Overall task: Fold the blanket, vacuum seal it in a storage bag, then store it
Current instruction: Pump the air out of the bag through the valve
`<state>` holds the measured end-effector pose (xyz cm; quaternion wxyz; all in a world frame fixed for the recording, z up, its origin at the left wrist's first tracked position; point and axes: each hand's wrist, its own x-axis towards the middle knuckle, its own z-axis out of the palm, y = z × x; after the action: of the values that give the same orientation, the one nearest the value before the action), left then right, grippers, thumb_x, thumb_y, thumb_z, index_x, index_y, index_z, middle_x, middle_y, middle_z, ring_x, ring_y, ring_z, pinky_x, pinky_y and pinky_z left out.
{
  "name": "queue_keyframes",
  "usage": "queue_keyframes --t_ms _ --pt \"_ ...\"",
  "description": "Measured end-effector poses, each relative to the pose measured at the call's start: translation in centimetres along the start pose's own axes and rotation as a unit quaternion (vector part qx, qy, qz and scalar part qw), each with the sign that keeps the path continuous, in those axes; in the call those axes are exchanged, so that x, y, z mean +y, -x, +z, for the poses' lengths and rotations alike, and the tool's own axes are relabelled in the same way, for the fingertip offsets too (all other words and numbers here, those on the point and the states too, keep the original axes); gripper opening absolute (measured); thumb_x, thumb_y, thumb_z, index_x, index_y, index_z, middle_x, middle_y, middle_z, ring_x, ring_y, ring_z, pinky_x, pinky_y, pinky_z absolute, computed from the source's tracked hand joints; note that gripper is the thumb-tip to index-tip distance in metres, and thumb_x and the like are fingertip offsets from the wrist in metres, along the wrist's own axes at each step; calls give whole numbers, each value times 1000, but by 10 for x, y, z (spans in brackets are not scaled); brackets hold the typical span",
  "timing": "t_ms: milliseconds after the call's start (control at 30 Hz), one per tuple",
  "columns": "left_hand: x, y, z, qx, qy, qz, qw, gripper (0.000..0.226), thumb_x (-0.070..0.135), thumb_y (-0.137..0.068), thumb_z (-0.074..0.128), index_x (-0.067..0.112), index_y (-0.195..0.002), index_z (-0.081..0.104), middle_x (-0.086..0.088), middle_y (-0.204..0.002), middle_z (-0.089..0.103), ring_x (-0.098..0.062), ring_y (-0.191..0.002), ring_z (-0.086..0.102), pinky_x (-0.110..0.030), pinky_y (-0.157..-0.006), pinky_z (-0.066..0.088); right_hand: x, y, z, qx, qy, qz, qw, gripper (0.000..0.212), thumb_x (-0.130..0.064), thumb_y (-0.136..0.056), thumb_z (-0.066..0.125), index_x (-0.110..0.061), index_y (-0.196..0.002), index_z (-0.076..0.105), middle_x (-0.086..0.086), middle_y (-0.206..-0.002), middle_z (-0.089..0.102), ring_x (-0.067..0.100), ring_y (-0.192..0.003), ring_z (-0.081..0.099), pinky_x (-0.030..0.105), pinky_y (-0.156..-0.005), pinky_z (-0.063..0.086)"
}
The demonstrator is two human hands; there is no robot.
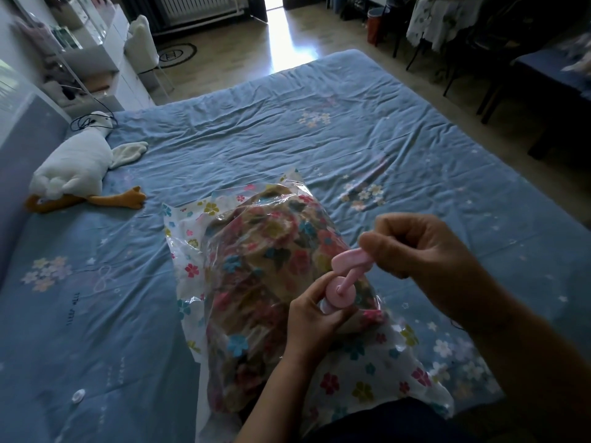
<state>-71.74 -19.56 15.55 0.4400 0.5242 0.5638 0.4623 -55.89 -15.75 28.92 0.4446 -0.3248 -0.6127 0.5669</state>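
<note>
A clear storage bag (pixel 188 247) printed with coloured flowers lies on the blue bed in front of me. Inside it sits the folded floral blanket (pixel 265 260), bulging the plastic. A pink hand pump (pixel 341 290) stands upright on the bag. My left hand (pixel 311 321) grips the pump's body near its base. My right hand (pixel 425 247) pinches the pump's handle (pixel 350 262), which is drawn up on its thin rod. The spot where the pump meets the bag is hidden by my left hand.
The bed sheet (pixel 287 139) is blue with flower prints and creased. A white plush goose (pixel 80 167) lies at the left with a black cable (pixel 92 121) by its head. A small white cap (pixel 78 395) rests on the sheet near left. Chairs (pixel 499 68) stand past the bed's right edge.
</note>
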Motion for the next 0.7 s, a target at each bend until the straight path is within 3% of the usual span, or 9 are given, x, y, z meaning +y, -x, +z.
queue_keyframes --t_ms 67,200,267,400,467,533,633,700 --pt "-1 0 1 0 4 -3 1000 50 18 -69 87 20 -116 70 12 -105 74 -5 -100 68 -25 -88 54 10 -1 -1 4 -7 4 1000 34 -24 -82 67 -13 -56 48 -6 -50 38 7 -46 32 15 -44 31" --pt "-1 2 1 -4 7 11 1000 44 22 -69 86 24 -110 70 12 -102 74 -6 -98 69 -21 -85 54 78 9 5 2 203 129 971 48 -48 -78 69 -10 -56 48 -8 -50 42 4 -47 38 28 -51 34" --pt "1 5 1 5 1 15 1000 43 30 -68 84 26 -108 71 13 -102 74 -5 -98 69 -18 -84 52 90 12 5 8 240 147 960 45 -47 -77 69 -14 -54 49 -8 -49 43 3 -47 39 31 -52 34" --pt "-2 0 -2 1 -22 20 1000 41 18 -71 85 18 -110 72 12 -102 74 -2 -96 68 -18 -82 53 34 2 7 32 153 35 987 47 -40 -80 69 -10 -52 46 -5 -49 39 6 -47 36 24 -46 32" --pt "-1 -1 -3 -4 -21 15 1000 46 18 -72 85 21 -115 70 14 -104 73 -2 -98 68 -21 -85 54 8 -2 5 14 57 -8 998 43 -32 -82 66 -8 -53 45 -2 -50 37 8 -47 34 18 -44 30" --pt "-2 -1 -3 -5 -13 10 1000 48 20 -71 86 21 -116 69 14 -105 73 -3 -99 68 -22 -85 54 7 -2 3 15 34 -23 999 43 -27 -82 66 -3 -55 44 1 -51 36 9 -47 33 17 -44 30" --pt "-4 -2 -1 1 -24 20 1000 43 17 -71 86 19 -111 71 14 -101 74 -2 -95 69 -18 -81 52 54 3 7 24 164 57 984 49 -35 -83 68 -1 -56 47 -3 -50 41 4 -46 36 21 -48 32" --pt "-4 -1 -1 0 -17 23 1000 42 15 -70 86 21 -109 71 16 -100 74 -1 -95 69 -14 -81 50 85 9 8 15 246 127 961 47 -46 -80 66 -10 -54 49 -8 -49 42 2 -46 37 27 -50 33"
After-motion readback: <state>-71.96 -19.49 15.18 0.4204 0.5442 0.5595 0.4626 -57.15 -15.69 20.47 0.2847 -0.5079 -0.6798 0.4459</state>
